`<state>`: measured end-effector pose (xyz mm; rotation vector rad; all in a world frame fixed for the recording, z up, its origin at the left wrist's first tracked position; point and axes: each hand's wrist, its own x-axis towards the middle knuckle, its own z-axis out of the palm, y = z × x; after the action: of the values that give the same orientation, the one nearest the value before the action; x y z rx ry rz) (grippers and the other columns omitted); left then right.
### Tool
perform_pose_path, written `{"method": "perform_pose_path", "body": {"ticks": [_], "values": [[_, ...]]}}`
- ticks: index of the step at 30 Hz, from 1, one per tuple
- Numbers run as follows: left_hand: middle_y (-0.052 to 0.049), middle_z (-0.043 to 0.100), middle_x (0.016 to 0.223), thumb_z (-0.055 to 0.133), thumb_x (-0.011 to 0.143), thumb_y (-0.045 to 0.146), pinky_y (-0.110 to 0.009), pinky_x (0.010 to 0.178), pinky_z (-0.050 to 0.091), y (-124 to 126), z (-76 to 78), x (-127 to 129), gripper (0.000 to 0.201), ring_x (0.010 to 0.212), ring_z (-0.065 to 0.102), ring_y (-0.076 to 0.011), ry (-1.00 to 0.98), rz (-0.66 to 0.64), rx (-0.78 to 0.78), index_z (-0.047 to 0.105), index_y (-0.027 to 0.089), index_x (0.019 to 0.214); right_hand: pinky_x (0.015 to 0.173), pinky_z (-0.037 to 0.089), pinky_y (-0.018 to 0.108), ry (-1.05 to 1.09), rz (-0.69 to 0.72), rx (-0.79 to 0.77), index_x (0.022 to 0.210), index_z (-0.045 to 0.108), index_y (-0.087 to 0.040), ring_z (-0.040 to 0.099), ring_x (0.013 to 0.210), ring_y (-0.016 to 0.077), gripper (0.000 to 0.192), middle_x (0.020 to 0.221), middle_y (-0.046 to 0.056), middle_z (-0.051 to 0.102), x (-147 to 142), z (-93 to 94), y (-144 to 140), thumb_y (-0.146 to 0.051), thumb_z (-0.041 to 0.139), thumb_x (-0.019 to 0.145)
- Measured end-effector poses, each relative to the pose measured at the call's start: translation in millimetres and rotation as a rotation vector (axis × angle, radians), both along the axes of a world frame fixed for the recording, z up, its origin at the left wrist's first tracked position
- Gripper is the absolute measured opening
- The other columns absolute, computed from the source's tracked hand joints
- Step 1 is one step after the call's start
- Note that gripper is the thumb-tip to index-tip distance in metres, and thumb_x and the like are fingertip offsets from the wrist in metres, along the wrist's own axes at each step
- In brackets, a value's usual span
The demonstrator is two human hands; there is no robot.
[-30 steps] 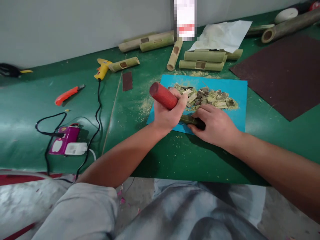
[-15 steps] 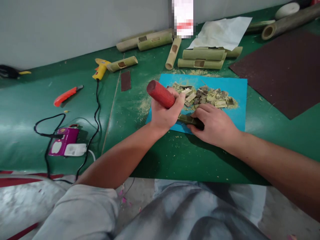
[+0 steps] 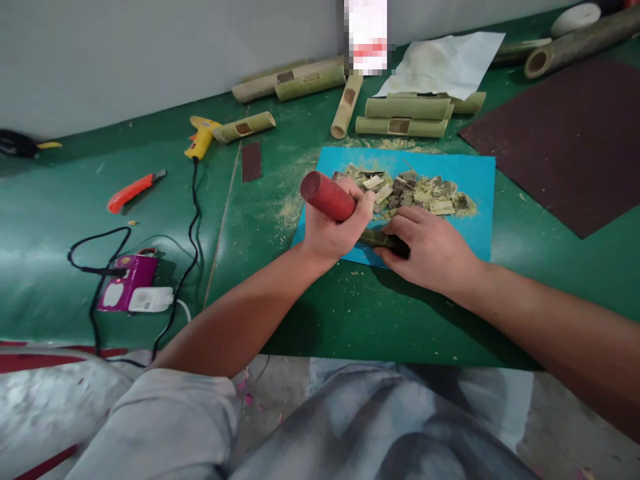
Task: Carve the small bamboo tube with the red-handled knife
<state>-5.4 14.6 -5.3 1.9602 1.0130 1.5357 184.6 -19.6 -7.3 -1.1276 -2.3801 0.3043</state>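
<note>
My left hand (image 3: 333, 230) is closed around a red round tool handle (image 3: 326, 195) that sticks up and to the left; the tool's working end is hidden behind my fingers. My right hand (image 3: 430, 250) presses down on a dark green bamboo piece (image 3: 376, 239) lying on the front edge of a blue mat (image 3: 475, 180). Both hands meet at that piece. A heap of bamboo chips (image 3: 415, 190) lies on the mat just beyond my hands.
Cut bamboo tubes (image 3: 405, 117) lie behind the mat, with white paper (image 3: 445, 63) and a dark sandpaper sheet (image 3: 565, 140) at right. On the green table (image 3: 50, 200) at left are a yellow glue gun (image 3: 200, 137), an orange utility knife (image 3: 133, 190), a purple power strip (image 3: 127, 287) and cables.
The red handle has dipped slightly toward the bamboo piece and shifted a little right. My right hand stays on the piece.
</note>
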Motion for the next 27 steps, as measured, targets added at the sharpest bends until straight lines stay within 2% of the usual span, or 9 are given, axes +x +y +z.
{"method": "perform_pose_path", "body": {"ticks": [3, 8, 15, 19, 22, 27], "values": [[0.003, 0.049, 0.062, 0.065, 0.097, 0.034, -0.03, 0.064, 0.044, 2.2, 0.1, 0.8, 0.038, 0.058, 0.049, -0.01, 0.021, -0.002, 0.019, 0.049, 0.02, 0.065, 0.077, 0.05, 0.039, 0.018, 0.005, -0.023, 0.085, 0.064, -0.02, 0.063, 0.088, 0.0274, 0.009, 0.087, 0.01, 0.067, 0.8, -0.5, 1.2, -0.027, 0.065, 0.09], [0.005, 0.039, 0.059, 0.065, 0.095, 0.029, -0.03, 0.059, 0.036, 8.5, -2.7, 4.6, 0.043, 0.053, 0.037, -0.0083, 0.053, -0.029, 0.048, 0.037, 0.02, 0.063, 0.072, 0.046, 0.036, 0.087, 0.052, -0.105, 0.082, 0.063, -0.021, 0.06, 0.082, 0.0241, 0.015, 0.084, 0.008, 0.063, 3.4, -0.2, 6.2, -0.032, 0.064, 0.092], [0.005, 0.034, 0.054, 0.069, 0.09, 0.029, -0.029, 0.05, 0.027, 0.6, -5.1, 2.7, 0.047, 0.05, 0.033, -0.0081, -0.009, -0.028, 0.041, 0.037, 0.02, 0.057, 0.069, 0.043, 0.034, 0.141, 0.057, -0.162, 0.079, 0.062, -0.02, 0.058, 0.078, 0.0222, 0.016, 0.082, 0.007, 0.061, 4.4, 0.9, 8.0, -0.032, 0.065, 0.089], [0.003, 0.047, 0.057, 0.066, 0.097, 0.035, -0.029, 0.056, 0.041, 1.0, -2.7, 3.7, 0.046, 0.055, 0.046, -0.0099, -0.168, 0.011, 0.006, 0.047, 0.02, 0.058, 0.071, 0.045, 0.035, 0.106, 0.035, -0.105, 0.082, 0.065, -0.02, 0.06, 0.081, 0.0238, 0.015, 0.084, 0.009, 0.064, 3.9, -0.5, 6.1, -0.032, 0.065, 0.09], [0.003, 0.051, 0.06, 0.068, 0.098, 0.039, -0.028, 0.063, 0.047, 2.4, 0.1, 7.2, 0.044, 0.057, 0.051, -0.0096, -0.156, 0.004, -0.035, 0.053, 0.019, 0.061, 0.072, 0.047, 0.036, 0.073, 0.021, -0.062, 0.085, 0.065, -0.019, 0.062, 0.083, 0.0254, 0.011, 0.085, 0.01, 0.066, 3.1, -0.3, 4.0, -0.029, 0.065, 0.089], [0.003, 0.05, 0.06, 0.069, 0.098, 0.039, -0.028, 0.065, 0.048, 1.8, 1.9, 8.2, 0.044, 0.058, 0.051, -0.0094, -0.127, -0.007, -0.027, 0.055, 0.019, 0.061, 0.073, 0.049, 0.037, 0.024, 0.014, -0.042, 0.085, 0.065, -0.02, 0.064, 0.086, 0.0262, 0.008, 0.086, 0.01, 0.067, 2.0, 2.9, 2.3, -0.027, 0.066, 0.088]]}}
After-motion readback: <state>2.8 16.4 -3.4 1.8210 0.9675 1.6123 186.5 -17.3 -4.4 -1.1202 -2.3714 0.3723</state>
